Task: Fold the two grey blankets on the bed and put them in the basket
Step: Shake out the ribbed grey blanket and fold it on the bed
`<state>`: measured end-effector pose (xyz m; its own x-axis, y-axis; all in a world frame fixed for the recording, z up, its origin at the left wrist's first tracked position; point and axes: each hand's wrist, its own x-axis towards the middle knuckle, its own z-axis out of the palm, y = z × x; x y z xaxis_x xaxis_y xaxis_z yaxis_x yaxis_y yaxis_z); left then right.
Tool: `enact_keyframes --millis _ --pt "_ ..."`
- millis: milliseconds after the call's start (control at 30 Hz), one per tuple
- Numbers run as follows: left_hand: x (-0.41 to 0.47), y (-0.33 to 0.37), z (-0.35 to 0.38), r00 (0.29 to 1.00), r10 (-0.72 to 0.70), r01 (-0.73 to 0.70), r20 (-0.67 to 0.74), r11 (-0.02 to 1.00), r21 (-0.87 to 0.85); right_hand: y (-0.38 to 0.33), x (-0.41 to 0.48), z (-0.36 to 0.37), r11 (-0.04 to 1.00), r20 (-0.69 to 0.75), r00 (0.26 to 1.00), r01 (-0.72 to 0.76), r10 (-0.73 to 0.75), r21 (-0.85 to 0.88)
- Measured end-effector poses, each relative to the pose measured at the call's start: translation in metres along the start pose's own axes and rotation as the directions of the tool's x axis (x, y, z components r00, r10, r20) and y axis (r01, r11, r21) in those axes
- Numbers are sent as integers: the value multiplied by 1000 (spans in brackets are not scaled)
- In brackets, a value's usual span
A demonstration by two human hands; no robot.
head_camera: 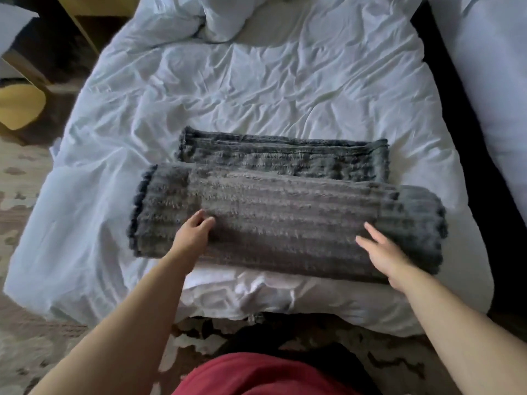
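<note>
Overlapping far blanket (282,158), near blanket (285,223) hides its nr edge.

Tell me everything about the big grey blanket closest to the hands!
The nearer grey blanket looks fluffy and ribbed, with darker fuzzy edges. It lies folded into a long flat strip across the white bedding, by the bed's closest edge, its far edge overlapping the second grey blanket. The left hand and right hand rest on its near half.

Head camera looks steeply down, close over the bed (256,81).
</note>
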<state>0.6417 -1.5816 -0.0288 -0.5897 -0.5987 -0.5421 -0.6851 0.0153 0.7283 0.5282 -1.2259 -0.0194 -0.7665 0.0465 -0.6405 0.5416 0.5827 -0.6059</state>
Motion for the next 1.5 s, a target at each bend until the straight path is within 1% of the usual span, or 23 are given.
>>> enact_keyframes --millis 33,67,100,133,233,367,467,567,667,767,867,933,967,1033,1067,1100,1167,1233,1267,1333,1400,1433,1500 --pt "12 -4 6 996 37 -54 77 972 229 1 12 5 991 81 996 -27 37 -130" --pt "23 -7 11 989 48 -101 141 913 396 3 22 9 973 127 989 -39 69 -226" --pt "31 -9 16 984 31 -113 174 867 484 4 29 13 958 144 986 -43 87 -285" --pt "37 -10 20 984 0 -92 178 856 509 5 34 16 948 144 985 -49 99 -316" --pt "46 -16 30 985 -80 -5 156 878 478 10 40 21 930 158 977 -80 145 -359" --pt "38 -26 28 974 -86 -54 210 813 580 14 42 19 895 202 963 -73 178 -439" --pt "29 -20 23 971 -98 -53 217 799 599 3 50 15 837 174 970 -50 172 -544" --pt "18 -4 20 979 -115 -14 169 787 617 -26 59 17 738 73 993 -19 92 -674" --pt "13 11 19 984 -131 30 119 785 619 -55 74 27 714 29 994 94 -103 -693" --pt "14 21 21 989 -125 59 77 817 574 -75 86 47 659 118 954 276 -274 -700" --pt "16 30 26 994 -108 76 32 850 521 -88 87 65 512 281 893 435 -353 -740" --pt "18 36 28 994 -90 53 54 872 486 -90 85 74 440 396 855 514 -336 -736" --pt "21 39 27 994 -75 31 74 880 473 -90 85 78 417 433 849 527 -302 -741" --pt "32 46 20 994 -34 -16 100 886 463 -92 88 88 348 454 871 492 -189 -798" --pt "39 50 15 994 -5 -46 106 882 469 -96 87 95 320 433 890 455 -143 -831" --pt "49 53 8 993 34 -85 111 868 489 -103 85 105 326 385 914 406 -130 -854" --pt "74 57 -5 982 109 -178 152 795 580 -121 78 134 412 241 955 292 -173 -863" --pt "101 58 -16 957 162 -287 243 670 685 -140 68 166 506 133 964 235 -229 -830" --pt "116 56 -20 941 185 -335 282 605 722 -147 65 184 534 122 957 251 -264 -807" --pt "147 48 -29 916 215 -400 337 490 774 -159 61 222 522 176 922 344 -344 -781" --pt "178 30 -41 907 233 -420 352 416 806 -164 59 260 459 255 873 443 -416 -770" --pt "192 18 -46 902 240 -428 358 394 814 -163 60 278 426 277 856 468 -437 -774" --pt "211 -8 -49 886 285 -457 367 389 800 -157 65 306 372 274 845 464 -459 -804"
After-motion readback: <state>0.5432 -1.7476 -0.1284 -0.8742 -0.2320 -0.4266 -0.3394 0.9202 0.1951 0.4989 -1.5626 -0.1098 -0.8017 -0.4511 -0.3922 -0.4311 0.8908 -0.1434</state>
